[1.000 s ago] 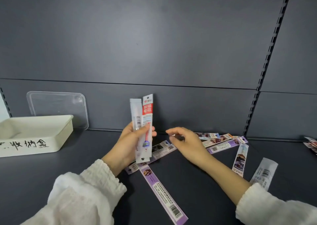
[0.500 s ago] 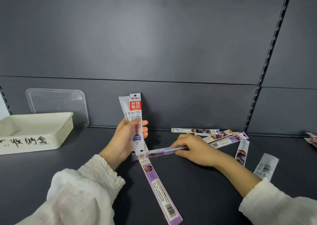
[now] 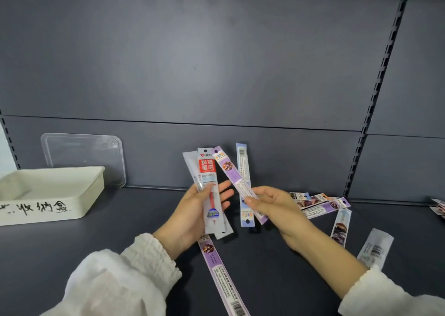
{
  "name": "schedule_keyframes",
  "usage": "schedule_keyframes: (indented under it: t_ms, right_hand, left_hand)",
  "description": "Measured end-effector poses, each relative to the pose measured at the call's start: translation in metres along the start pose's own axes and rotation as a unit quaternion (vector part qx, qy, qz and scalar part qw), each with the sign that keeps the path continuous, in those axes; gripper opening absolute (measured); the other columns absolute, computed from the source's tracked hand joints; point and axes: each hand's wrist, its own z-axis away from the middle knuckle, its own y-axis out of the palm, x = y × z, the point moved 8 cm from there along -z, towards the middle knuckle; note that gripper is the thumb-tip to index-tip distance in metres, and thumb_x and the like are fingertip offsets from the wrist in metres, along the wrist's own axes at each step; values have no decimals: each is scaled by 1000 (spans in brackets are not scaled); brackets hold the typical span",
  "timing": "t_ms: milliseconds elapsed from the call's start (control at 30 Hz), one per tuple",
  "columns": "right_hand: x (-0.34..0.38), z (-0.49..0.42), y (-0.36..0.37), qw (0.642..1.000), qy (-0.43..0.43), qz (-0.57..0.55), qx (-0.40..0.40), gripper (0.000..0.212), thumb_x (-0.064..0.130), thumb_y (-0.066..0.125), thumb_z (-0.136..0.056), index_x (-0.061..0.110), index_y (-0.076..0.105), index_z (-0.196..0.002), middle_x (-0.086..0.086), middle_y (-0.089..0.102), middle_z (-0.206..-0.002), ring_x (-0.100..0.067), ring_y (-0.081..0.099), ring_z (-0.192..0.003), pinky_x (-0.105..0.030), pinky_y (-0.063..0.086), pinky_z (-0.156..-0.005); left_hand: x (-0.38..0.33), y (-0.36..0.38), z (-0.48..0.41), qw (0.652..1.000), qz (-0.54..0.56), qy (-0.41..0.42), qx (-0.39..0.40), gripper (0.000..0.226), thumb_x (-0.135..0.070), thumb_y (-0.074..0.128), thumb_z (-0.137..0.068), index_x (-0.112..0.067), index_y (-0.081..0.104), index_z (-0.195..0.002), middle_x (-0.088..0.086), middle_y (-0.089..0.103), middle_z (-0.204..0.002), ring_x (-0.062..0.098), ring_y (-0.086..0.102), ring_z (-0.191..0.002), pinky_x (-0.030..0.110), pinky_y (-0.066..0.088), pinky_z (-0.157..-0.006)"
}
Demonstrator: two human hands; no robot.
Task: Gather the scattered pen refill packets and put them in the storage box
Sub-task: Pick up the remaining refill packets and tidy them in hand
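The left hand point(image 3: 197, 215) is raised above the dark shelf point(image 3: 72, 255), palm turned toward the camera, its forearm in a white sleeve point(image 3: 115, 277). Its grip is closed around two packets held upright: the thumb presses a red-labelled refill packet point(image 3: 209, 188) against the palm, with a plain white packet point(image 3: 191, 169) tucked behind it, while the fingers spread out behind them to the right. Both packets stick out well above and below the grip.

The right hand point(image 3: 274, 209) is lifted beside it, thumb and fingertips pinched on two more packets that cross each other at the grip: a purple refill packet point(image 3: 231, 173) leaning up and to the left, and a pale blue packet point(image 3: 242, 161) standing nearly upright. The purple one's top nearly meets the red-labelled one; whether they touch is hard to tell.

Another long purple packet point(image 3: 221, 274) lies flat on the shelf below the left hand. A loose cluster of packets point(image 3: 317, 203) lies behind the right wrist, with one dark-printed packet point(image 3: 340, 226) and a white barcode packet point(image 3: 375, 248) further right. The cream storage box point(image 3: 55, 195) sits at far left, well apart from both hands, its clear lid point(image 3: 84, 156) leaning against the back panel.
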Motion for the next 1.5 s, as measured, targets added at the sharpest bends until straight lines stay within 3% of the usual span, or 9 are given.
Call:
schedule_keyframes:
  t_ms: [67, 200, 433, 567, 700, 933, 1133, 1333, 1500]
  right_hand:
    - [-1, 3, 12, 1000, 2, 5, 13, 16, 7, 68, -86, 7, 69, -102, -4, 77, -87, -12, 73, -77, -23, 56, -69]
    - [-1, 7, 25, 999, -5, 24, 28, 18, 7, 67, -87, -1, 65, -102, -7, 74, -85, -5, 69, -65, -14, 50, -54]
    - [-3, 11, 39, 994, 5, 75, 75, 24, 23, 70, -85, 9, 65, -104, -7, 71, -90, -4, 65, -69, -16, 50, -58]
    - [-2, 11, 35, 995, 21, 55, 86, 13, 21, 62, -92, 15, 68, -102, 6, 71, -69, -3, 66, -69, -15, 51, -67]
    - [5, 12, 28, 995, 1, 9, 96, 33, 21, 65, -90, 34, 59, -119, -11, 75, -96, -25, 69, -95, -36, 50, -94]
    - [28, 20, 34, 979, -113, 80, 147, 38, -4, 53, -93, 22, 67, -117, -1, 72, -110, -15, 67, -104, -30, 54, -89]
    - [35, 24, 35, 951, -213, 192, 111, 33, 3, 69, -84, 31, 73, -102, 14, 63, -102, -3, 64, -102, -20, 54, -81]
    - [64, 27, 3, 955, -274, 110, -33, 20, 2, 71, -81, 16, 77, -93, -4, 67, -96, -6, 63, -86, -13, 47, -76]
    - [59, 22, -12, 977, -196, -7, -82, 20, 9, 66, -87, 25, 76, -81, 15, 74, -76, 3, 65, -71, -11, 49, -66]
  left_hand:
    - [10, 8, 3, 1000, -5, -25, 11, 32, -23, 41, -101, -14, 54, -128, 11, 71, -114, 28, 69, -103, 42, 58, -81]
    - [12, 17, 5, 999, -20, -15, 46, 37, -36, 40, -100, -19, 55, -130, 4, 69, -120, 25, 67, -107, 42, 59, -80]
    - [10, 7, -1, 1000, 10, 4, 14, 37, -17, 42, -100, -13, 49, -136, 5, 70, -118, 21, 68, -107, 36, 60, -79]
    - [1, 1, -4, 999, 49, -5, 23, 36, -15, 41, -100, -13, 49, -136, 7, 67, -124, 21, 66, -111, 39, 58, -82]
    - [-7, -9, -5, 996, 87, -2, -7, 32, -11, 46, -98, -10, 55, -128, 7, 72, -114, 17, 72, -96, 33, 61, -66]
    - [6, -10, -4, 993, 89, -80, 7, 33, -11, 50, -94, -6, 58, -125, 10, 70, -119, 21, 70, -101, 38, 60, -77]
    - [11, 5, 2, 990, 84, -96, 55, 41, -11, 56, -82, -5, 58, -122, 15, 70, -117, 25, 71, -98, 45, 57, -83]
    - [0, -21, -10, 981, 186, -49, -32, 35, -8, 42, -99, -2, 46, -133, 20, 68, -117, 27, 72, -95, 39, 58, -81]
    - [2, -17, -6, 999, -28, -6, -42, 25, -7, 46, -98, -8, 55, -121, 16, 67, -120, 20, 70, -92, 33, 56, -80]
